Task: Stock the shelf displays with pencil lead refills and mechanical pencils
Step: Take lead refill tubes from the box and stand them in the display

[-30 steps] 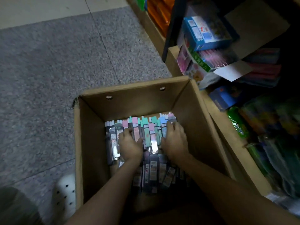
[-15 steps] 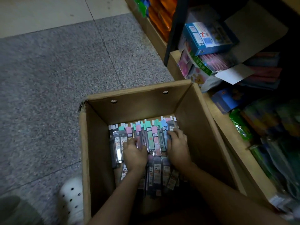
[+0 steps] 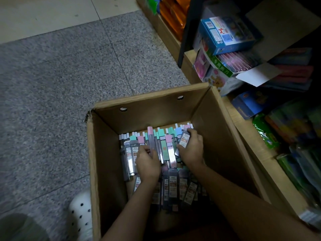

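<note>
Lead refill packs [image 3: 163, 148] lay inside the cardboard box [image 3: 107, 153]; my left hand [image 3: 147, 162] pinched one pink-capped pack [image 3: 150, 141], my right hand [image 3: 192, 150] gripped another pack [image 3: 184, 140].

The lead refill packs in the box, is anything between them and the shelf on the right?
Only the cardboard box wall: packs must be lifted over it. Both hands, left and right, already grip packs. The shelf edge looks crowded.

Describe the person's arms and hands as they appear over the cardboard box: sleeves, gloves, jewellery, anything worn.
Both forearms are bare as far up as the picture shows; no sleeve edge is in view. The left hand and the right hand wear no gloves. No watch, bracelet or ring can be seen, though the light is dim.
</note>
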A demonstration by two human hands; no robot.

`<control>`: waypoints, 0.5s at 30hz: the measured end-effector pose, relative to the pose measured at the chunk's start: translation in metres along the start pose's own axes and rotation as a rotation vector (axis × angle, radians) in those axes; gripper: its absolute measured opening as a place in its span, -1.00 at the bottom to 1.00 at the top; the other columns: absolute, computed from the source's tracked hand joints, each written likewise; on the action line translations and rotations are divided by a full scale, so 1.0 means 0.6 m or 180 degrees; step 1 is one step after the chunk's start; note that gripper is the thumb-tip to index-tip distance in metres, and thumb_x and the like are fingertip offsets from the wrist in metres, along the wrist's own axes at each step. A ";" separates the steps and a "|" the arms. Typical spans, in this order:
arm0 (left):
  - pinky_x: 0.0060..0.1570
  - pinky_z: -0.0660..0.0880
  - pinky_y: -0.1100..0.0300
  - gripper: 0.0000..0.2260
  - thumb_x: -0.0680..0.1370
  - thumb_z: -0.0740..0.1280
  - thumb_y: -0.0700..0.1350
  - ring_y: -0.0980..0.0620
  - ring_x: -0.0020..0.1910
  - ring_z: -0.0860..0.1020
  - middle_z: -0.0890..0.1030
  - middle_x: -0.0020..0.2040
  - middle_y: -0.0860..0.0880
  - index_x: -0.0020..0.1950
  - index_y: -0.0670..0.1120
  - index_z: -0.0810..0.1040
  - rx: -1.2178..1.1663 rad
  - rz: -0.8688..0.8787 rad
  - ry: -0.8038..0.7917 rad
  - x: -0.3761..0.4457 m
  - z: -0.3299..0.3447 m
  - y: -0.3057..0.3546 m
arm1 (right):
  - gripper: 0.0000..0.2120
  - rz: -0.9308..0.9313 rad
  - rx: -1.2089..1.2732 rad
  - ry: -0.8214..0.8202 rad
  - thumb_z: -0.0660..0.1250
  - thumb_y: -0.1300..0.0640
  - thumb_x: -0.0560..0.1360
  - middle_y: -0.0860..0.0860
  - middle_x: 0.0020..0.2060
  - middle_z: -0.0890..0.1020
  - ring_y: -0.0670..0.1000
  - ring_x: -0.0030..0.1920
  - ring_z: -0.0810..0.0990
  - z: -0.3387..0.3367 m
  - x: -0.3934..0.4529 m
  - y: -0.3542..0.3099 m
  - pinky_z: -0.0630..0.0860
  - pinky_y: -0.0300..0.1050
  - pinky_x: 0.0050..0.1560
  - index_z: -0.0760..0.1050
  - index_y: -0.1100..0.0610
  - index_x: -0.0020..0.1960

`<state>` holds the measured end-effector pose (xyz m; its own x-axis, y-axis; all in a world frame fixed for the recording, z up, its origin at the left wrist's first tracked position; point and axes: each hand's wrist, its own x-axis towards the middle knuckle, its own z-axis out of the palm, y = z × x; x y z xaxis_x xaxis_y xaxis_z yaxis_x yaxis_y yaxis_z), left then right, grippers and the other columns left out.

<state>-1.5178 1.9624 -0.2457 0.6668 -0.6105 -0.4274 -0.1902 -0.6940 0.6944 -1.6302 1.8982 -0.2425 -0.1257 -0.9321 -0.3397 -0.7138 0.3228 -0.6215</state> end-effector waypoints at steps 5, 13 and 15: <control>0.13 0.53 -0.08 -0.82 0.60 0.28 -0.16 -0.10 0.00 0.59 0.60 -0.01 -0.14 0.16 -0.19 0.39 -0.1229 -0.0581 -0.0565 -0.001 -0.001 0.020 | -0.26 -0.0097 0.0243 -0.0055 0.44 0.34 0.44 0.06 0.30 0.46 0.06 0.26 0.50 0.000 0.002 0.004 0.41 -0.25 0.00 0.21 -0.02 0.50; -0.21 0.40 0.18 -0.67 0.70 -0.04 0.03 0.11 -0.37 0.42 0.45 -0.36 0.04 0.04 -0.13 0.42 -0.1597 -0.0289 -0.1444 -0.043 -0.023 0.058 | -0.14 -0.0337 0.1328 -0.0526 0.33 0.48 0.43 -0.04 0.15 0.58 -0.30 0.00 0.60 -0.032 -0.067 0.013 0.54 -0.41 -0.09 0.07 -0.01 0.57; -0.28 0.40 0.24 -0.64 0.70 -0.03 0.03 0.16 -0.43 0.43 0.47 -0.41 0.08 -0.03 -0.09 0.49 -0.1608 -0.0203 -0.1519 -0.058 -0.038 0.081 | -0.17 -0.0287 0.1603 -0.0515 0.31 0.51 0.42 -0.06 0.10 0.60 -0.32 -0.10 0.62 -0.051 -0.079 0.000 0.49 -0.47 -0.21 0.14 -0.02 0.54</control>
<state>-1.5338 1.9585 -0.1841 0.2539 -0.7557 -0.6037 0.2745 -0.5422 0.7942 -1.6454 1.9375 -0.2045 0.0569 -0.9353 -0.3492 -0.2931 0.3187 -0.9014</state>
